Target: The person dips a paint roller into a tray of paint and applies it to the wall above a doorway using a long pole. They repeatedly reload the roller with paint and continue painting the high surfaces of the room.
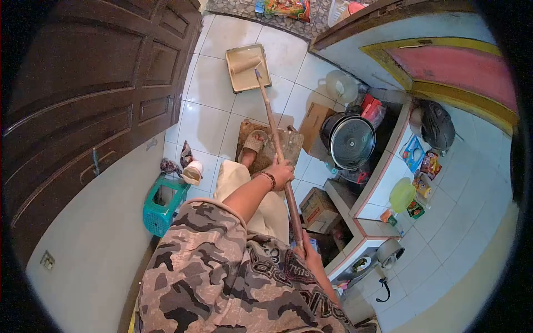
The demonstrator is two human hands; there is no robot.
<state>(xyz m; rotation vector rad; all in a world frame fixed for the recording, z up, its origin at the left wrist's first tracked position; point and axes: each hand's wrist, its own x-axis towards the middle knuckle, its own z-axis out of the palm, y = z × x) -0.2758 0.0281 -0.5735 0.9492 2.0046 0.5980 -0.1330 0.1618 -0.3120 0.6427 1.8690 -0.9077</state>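
Two grips wrap the pole (280, 140): the right grip (310, 256) round its near end, the left grip (283, 172) farther along. Past them, a sandalled foot (255, 141) stands on a board (290, 147); if either hold loosened, the pole could swing into the pan (352, 142) alongside. Farthest off, the roller (246, 65) lies in the tray (250, 90) on the tiles (208, 127). Pushing hard could skid the tray or slop what looks like cream paint (245, 82).
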